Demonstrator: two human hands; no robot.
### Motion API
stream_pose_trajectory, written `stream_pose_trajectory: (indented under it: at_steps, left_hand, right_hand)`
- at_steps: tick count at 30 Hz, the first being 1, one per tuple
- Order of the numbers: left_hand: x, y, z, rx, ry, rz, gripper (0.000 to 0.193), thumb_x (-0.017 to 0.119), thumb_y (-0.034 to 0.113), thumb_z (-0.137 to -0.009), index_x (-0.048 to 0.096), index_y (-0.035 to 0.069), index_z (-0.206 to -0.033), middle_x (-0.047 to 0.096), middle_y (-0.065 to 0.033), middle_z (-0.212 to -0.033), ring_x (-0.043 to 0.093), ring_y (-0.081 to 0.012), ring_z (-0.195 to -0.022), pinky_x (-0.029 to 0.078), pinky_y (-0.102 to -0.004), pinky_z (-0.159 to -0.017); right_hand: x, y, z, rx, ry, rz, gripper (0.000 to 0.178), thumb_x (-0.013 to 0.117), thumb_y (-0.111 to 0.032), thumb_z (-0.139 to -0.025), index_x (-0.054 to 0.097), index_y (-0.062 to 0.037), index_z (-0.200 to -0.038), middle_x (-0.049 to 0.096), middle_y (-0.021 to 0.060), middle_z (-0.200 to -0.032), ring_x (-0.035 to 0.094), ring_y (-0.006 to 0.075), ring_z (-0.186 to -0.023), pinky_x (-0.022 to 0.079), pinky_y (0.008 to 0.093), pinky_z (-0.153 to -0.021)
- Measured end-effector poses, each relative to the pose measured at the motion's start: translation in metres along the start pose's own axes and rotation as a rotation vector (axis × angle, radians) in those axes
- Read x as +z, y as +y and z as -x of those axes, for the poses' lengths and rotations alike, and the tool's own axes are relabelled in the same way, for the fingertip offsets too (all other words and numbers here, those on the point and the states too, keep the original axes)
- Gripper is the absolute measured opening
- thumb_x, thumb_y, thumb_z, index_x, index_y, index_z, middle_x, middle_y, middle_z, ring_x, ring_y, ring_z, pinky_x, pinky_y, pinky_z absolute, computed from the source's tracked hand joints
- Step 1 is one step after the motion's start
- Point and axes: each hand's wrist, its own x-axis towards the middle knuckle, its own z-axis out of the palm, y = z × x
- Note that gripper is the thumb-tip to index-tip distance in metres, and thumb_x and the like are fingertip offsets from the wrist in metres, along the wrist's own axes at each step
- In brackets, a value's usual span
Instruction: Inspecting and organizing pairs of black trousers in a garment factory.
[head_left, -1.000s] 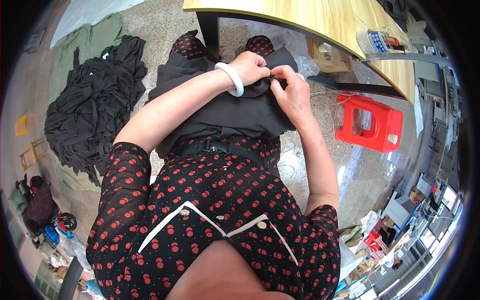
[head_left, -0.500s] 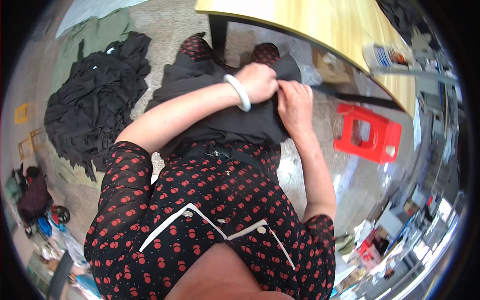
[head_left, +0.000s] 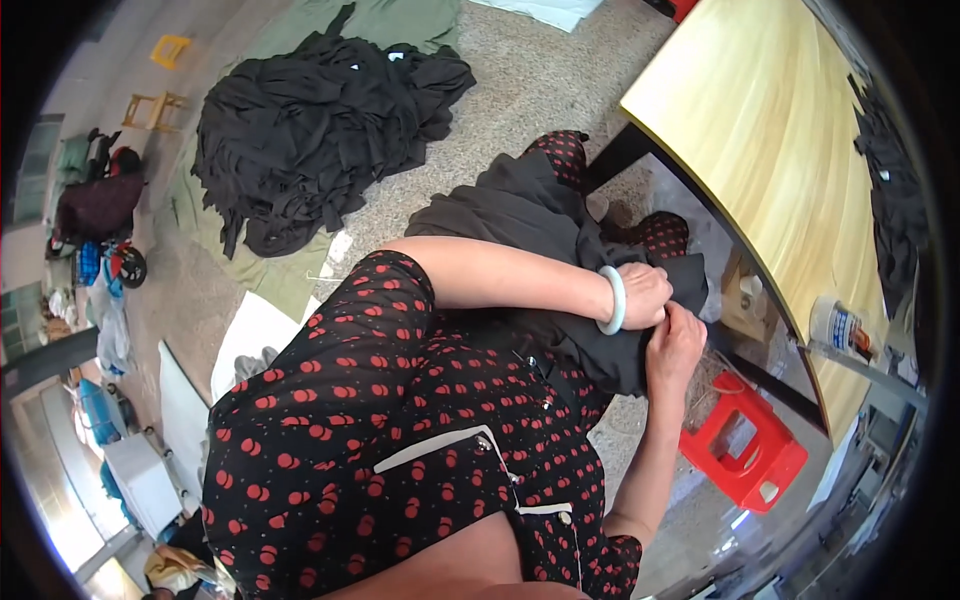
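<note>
A piece of black cloth (head_left: pixel 510 215) lies draped across my lap and down over my legs. My left hand (head_left: pixel 642 297), with a pale bangle (head_left: pixel 613 300) on its wrist, is closed in a pinch at the cloth's right side. Close against it, my right hand (head_left: pixel 677 345) also has its fingers pressed together on the cloth. The two hands nearly touch, and the bit of fabric between their fingertips is mostly hidden.
A large heap of black garments (head_left: pixel 310 140) lies on a green sheet (head_left: pixel 270 270) at the far left. To the right stands a wooden-topped table (head_left: pixel 740 90) with a white tub (head_left: pixel 838 330) and dark cloth on it. A red plastic stool (head_left: pixel 750 450) sits below.
My view has turned, so the heap, table and stool appear shifted and my lap lies further right. Both hands remain together, pinching the black cloth.
</note>
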Motion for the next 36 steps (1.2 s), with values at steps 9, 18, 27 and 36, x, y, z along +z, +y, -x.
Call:
stream_pose_trajectory:
  at_steps: [9, 18, 27, 36]
  left_hand:
    - [-0.013, -0.014, -0.001, 0.117, 0.118, 0.047, 0.017, 0.052, 0.015, -0.070, 0.056, -0.001, -0.069, 0.054, -0.0184, -0.071, 0.054, -0.0345, -0.069, 0.045, -0.0425, -0.063]
    - [-0.035, -0.022, -0.007, -0.034, -0.360, 0.478, 0.021, 0.055, 0.017, -0.076, 0.058, -0.002, -0.085, 0.057, -0.0149, -0.072, 0.055, -0.0170, -0.067, 0.043, -0.0308, -0.062]
    - [-0.049, -0.022, -0.013, -0.063, -0.511, 0.537, 0.014, 0.054, 0.014, -0.082, 0.056, 0.000, -0.086, 0.052, 0.0028, -0.069, 0.044, -0.0029, -0.067, 0.039, -0.0215, -0.060]
    - [-0.166, -0.040, -0.017, -0.387, -0.124, 0.246, 0.031, 0.057, 0.027, -0.082, 0.054, 0.002, -0.101, 0.053, -0.0002, -0.074, 0.047, -0.0086, -0.057, 0.039, -0.0221, -0.051]
  right_hand:
    - [0.005, -0.005, -0.008, 0.042, 0.122, -0.127, 0.012, 0.052, -0.004, -0.075, 0.057, -0.0006, -0.085, 0.059, 0.0138, -0.080, 0.056, 0.0287, -0.077, 0.040, 0.0366, -0.073]
    - [-0.008, 0.008, 0.000, 0.332, -0.095, -0.671, 0.012, 0.054, -0.008, -0.079, 0.055, 0.0015, -0.086, 0.058, 0.0059, -0.074, 0.054, 0.0124, -0.071, 0.043, 0.0255, -0.066]
    - [-0.012, 0.009, -0.003, 0.408, -0.156, -0.891, 0.019, 0.057, -0.005, -0.079, 0.053, -0.0006, -0.097, 0.055, 0.0003, -0.082, 0.050, 0.0054, -0.077, 0.041, 0.0209, -0.072]
    - [-0.019, 0.031, -0.014, 0.457, 0.176, -0.661, 0.029, 0.058, -0.015, -0.080, 0.053, -0.0021, -0.105, 0.059, 0.0067, -0.088, 0.055, 0.0122, -0.081, 0.044, 0.0259, -0.074]
